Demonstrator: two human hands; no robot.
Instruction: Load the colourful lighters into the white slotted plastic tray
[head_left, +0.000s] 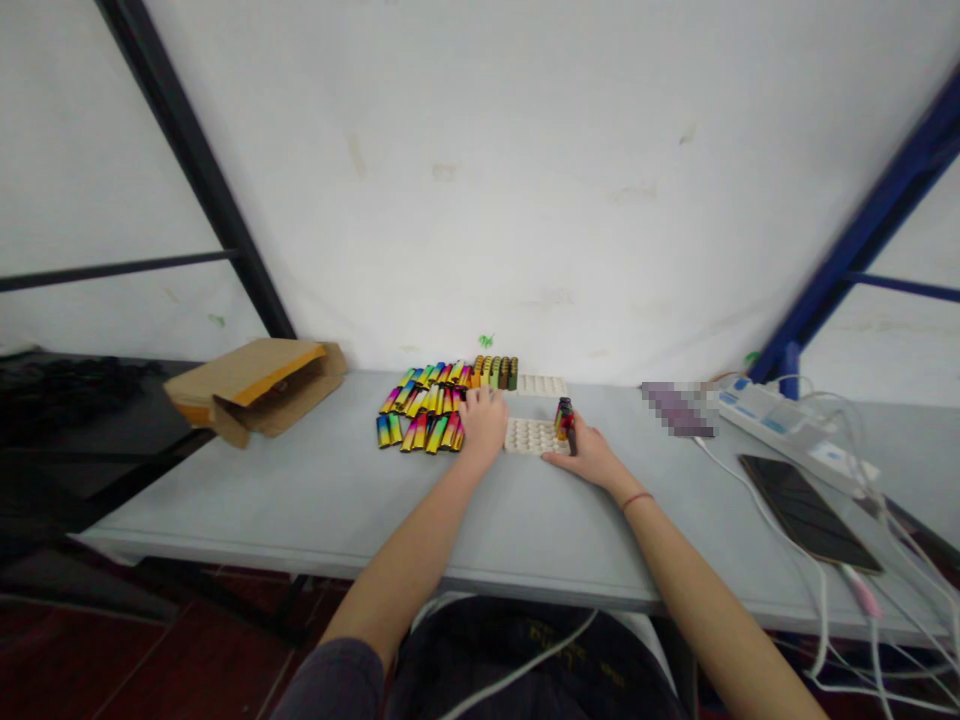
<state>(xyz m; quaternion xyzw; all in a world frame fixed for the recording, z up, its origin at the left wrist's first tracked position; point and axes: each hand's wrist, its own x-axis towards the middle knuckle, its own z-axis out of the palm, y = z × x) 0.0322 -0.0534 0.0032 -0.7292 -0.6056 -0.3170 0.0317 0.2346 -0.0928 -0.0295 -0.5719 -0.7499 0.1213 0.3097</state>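
Shiny rainbow-coloured tubes (420, 405) lie in a loose spread on the grey table. My left hand (486, 425) reaches over the right edge of this spread, its fingers curled down; what they grip, if anything, is hidden. A white tray with holes (531, 437) lies between my hands. Several dark and reddish tubes (563, 415) stand upright at its right end. Around that end my right hand (591, 455) is closed, with a dark tube (572, 440) between thumb and fingers. Behind the left hand, gold-topped tubes (495, 372) stand upright in rows beside another white tray (544, 385).
An open brown cardboard box (259, 385) lies on the table's left side. To the right are a black phone (810, 510), a pixelated purple item (679, 410), a white power strip (795, 435) and loose white cables. A white wall (525, 200) backs the table.
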